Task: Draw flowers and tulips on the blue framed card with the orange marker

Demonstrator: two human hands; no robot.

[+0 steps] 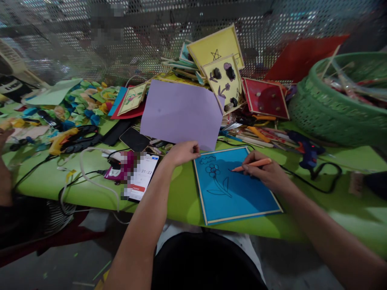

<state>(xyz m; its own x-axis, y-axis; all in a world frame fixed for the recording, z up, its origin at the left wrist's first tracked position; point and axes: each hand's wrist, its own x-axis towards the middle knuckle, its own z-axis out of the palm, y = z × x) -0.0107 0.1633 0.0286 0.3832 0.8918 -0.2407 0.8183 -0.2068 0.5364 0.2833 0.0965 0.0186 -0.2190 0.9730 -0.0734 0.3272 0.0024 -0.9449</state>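
Pencil [253, 164] first: an orange one, pinched in the fingers of the right hand [266, 174], its tip resting on a blue card [242, 193] that lies flat on the green table [347, 209] right in front of the person. The card has a pale border, and a flower with a stem, two leaves and a small cloud above it is drawn on it in dark line (the pencil tip sits just right of the flower head). The left hand [183, 153] is curled loosely at the card's upper left corner, fingers folded in and pressing at the card's edge; it holds nothing that I can make out. Just behind that hand a lilac sheet of paper [181, 112] stands propped against a heap of craft pieces, among them a yellow framed picture [225, 82] with dark flowers stuck on, and a red panel [266, 98] beside it. To the left of the left forearm lies a phone [143, 177] with its screen lit, a white cable [90, 169] looping near it. A blue glue gun [306, 151] lies on the table to the right of the card, its black cord trailing toward the table's front. Further right sits a green woven basket [329, 112] with sticks in it. At the far left edge another person's hand [4, 135] shows.
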